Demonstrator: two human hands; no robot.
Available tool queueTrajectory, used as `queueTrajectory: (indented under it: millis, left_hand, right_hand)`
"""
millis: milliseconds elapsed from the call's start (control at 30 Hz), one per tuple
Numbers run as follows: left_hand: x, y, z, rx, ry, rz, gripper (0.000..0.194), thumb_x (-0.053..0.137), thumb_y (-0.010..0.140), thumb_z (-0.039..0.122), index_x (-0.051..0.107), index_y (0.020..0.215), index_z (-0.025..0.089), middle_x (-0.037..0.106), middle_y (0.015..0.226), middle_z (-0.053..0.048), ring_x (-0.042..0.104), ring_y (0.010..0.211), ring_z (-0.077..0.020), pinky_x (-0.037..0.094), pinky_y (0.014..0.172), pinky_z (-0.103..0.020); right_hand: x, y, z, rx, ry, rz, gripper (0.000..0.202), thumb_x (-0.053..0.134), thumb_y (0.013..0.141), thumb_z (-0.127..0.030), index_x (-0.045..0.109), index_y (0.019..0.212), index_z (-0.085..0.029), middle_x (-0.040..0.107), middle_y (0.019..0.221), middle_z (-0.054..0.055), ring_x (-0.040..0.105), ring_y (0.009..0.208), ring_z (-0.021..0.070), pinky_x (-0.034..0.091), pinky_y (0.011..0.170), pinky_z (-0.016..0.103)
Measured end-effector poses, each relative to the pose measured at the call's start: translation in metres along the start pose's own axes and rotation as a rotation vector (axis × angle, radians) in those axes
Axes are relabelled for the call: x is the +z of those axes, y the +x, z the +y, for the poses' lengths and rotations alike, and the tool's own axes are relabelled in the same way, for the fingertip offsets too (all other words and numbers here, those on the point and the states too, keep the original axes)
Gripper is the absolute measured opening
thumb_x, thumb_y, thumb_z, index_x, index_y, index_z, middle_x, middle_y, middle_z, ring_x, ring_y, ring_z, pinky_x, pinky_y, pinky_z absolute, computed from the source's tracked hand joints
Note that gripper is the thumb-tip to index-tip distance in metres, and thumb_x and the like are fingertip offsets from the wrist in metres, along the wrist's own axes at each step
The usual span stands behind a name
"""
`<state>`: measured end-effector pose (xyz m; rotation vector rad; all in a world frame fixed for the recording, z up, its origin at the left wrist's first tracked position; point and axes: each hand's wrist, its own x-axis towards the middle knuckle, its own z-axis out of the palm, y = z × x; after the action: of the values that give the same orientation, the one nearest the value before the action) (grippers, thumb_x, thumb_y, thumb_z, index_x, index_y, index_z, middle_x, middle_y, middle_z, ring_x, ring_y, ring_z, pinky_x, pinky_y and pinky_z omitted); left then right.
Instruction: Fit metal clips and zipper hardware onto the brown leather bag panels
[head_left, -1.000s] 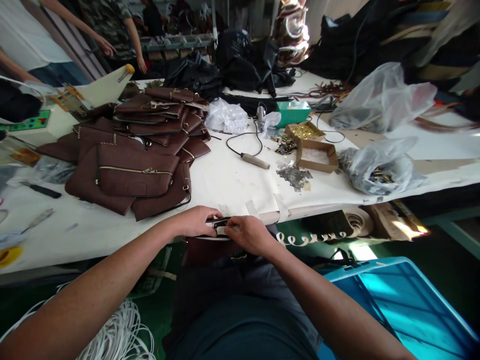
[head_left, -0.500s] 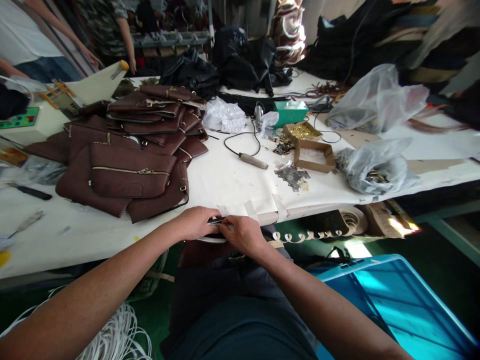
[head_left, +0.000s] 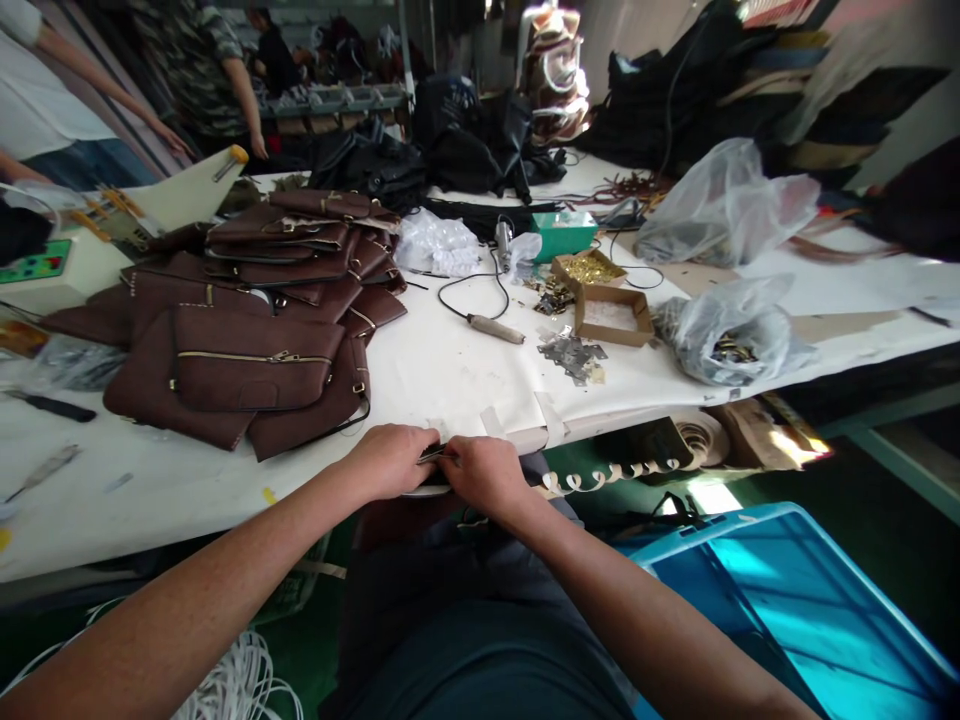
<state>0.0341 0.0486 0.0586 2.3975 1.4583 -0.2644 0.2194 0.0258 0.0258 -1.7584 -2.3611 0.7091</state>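
At the table's front edge, my left hand [head_left: 386,462] and my right hand [head_left: 486,476] meet with fingers closed. They pinch a thin dark strip [head_left: 432,455] with a pale, shiny edge; my fingers hide most of it. Brown leather [head_left: 386,522] hangs just beneath, over my lap, and I cannot tell whether it is joined to the strip. Left of my hands lies a heap of brown leather bags [head_left: 247,360], the front one showing a gold zip. A tool with a pale handle [head_left: 495,328] and a black cord rests beyond my hands.
Flat metal plates [head_left: 574,357], cardboard boxes [head_left: 615,316] of small parts, a green box [head_left: 564,232] and a plastic bag of fittings [head_left: 731,340] stand to the right. A blue crate [head_left: 795,520] is low right. White cord [head_left: 232,680] lies low left. Other people stand far left.
My hands stay together at the table edge, with the left fingers slightly more curled over the strip. The view has shifted a little, so the table things appear further left.
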Motion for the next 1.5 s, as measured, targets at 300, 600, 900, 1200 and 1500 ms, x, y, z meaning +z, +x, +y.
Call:
queueTrajectory:
  millis: [300,600,900,1200,1500]
  left_hand:
    - [-0.008,-0.003,0.001,0.008,-0.005,0.009,0.029,0.060,0.096,0.045,0.076,0.112,0.028,0.082,0.114,-0.010,0.076,0.108,-0.0331,0.056,0.085,-0.040]
    - [-0.013,-0.006,0.012,0.019,0.000,-0.002,0.035,0.067,0.084,0.033,0.076,0.117,0.028,0.082,0.112,-0.010,0.078,0.107,-0.0338,0.059,0.079,-0.041]
    - [-0.020,-0.020,0.017,-0.025,-0.054,0.035,0.028,0.065,0.092,0.048,0.079,0.109,0.031,0.084,0.112,-0.006,0.078,0.107,-0.0301,0.057,0.087,-0.036]
    - [0.012,-0.037,0.001,-0.035,-0.271,0.067,0.033,0.058,0.095,0.054,0.079,0.114,0.037,0.083,0.121,0.001,0.077,0.110,-0.0299,0.055,0.098,-0.035]
    - [0.008,-0.031,0.020,-0.107,-0.333,0.008,0.036,0.060,0.091,0.066,0.079,0.105,0.039,0.084,0.101,0.005,0.079,0.090,-0.0266,0.057,0.078,-0.029]
  right_hand:
    - [-0.012,0.006,0.001,-0.089,-0.073,-0.064,0.026,0.054,0.105,-0.035,0.077,0.099,-0.024,0.083,0.102,0.009,0.076,0.093,0.0270,0.036,0.069,0.031]
    - [-0.029,0.014,-0.001,-0.243,-0.180,-0.128,0.033,0.050,0.100,-0.030,0.082,0.108,-0.027,0.084,0.112,0.015,0.078,0.104,0.0385,0.045,0.079,0.041]
    - [-0.105,-0.053,0.063,-0.082,0.379,0.207,0.029,0.060,0.094,-0.052,0.080,0.093,-0.031,0.083,0.095,0.009,0.076,0.088,0.0298,0.053,0.077,0.038]
    - [-0.060,-0.090,0.166,0.281,0.738,0.392,0.036,0.069,0.089,-0.052,0.072,0.081,-0.017,0.074,0.073,0.002,0.065,0.069,0.0163,0.050,0.069,0.027]
    - [-0.032,-0.071,0.235,0.495,0.700,0.449,0.053,0.071,0.083,-0.069,0.067,0.075,-0.017,0.065,0.060,-0.001,0.055,0.056,0.0129,0.041,0.055,0.023]
